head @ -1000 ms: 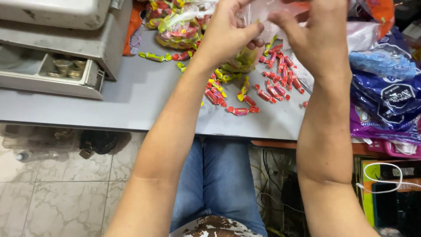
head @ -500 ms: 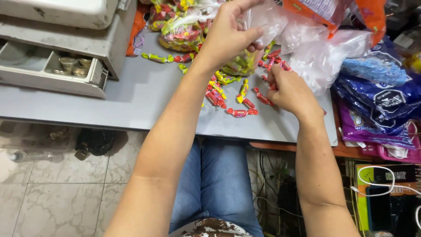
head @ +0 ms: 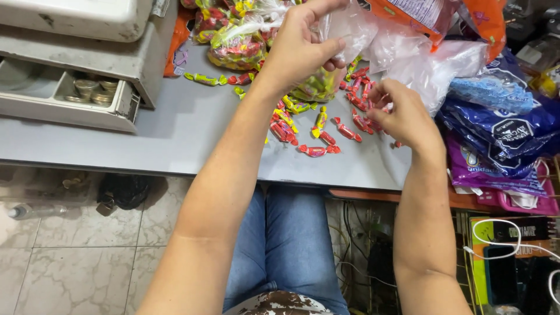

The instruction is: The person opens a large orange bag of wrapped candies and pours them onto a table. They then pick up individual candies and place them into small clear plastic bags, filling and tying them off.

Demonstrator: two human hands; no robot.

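our left hand [head: 300, 49] pinches the thin clear plastic bag [head: 350, 26], limp and slippery, best gripped at its rim; our right hand [head: 402, 114] seemingly pinches small red wrapped candies [head: 359, 99] on the grey surface [head: 192, 128].

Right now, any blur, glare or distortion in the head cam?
Head view: lighting even and soft, faint shadows under the candies; mild glare on the clear bag in the left hand; right hand slightly soft; the table edge bows, so some wide-angle distortion; the floor is darker.
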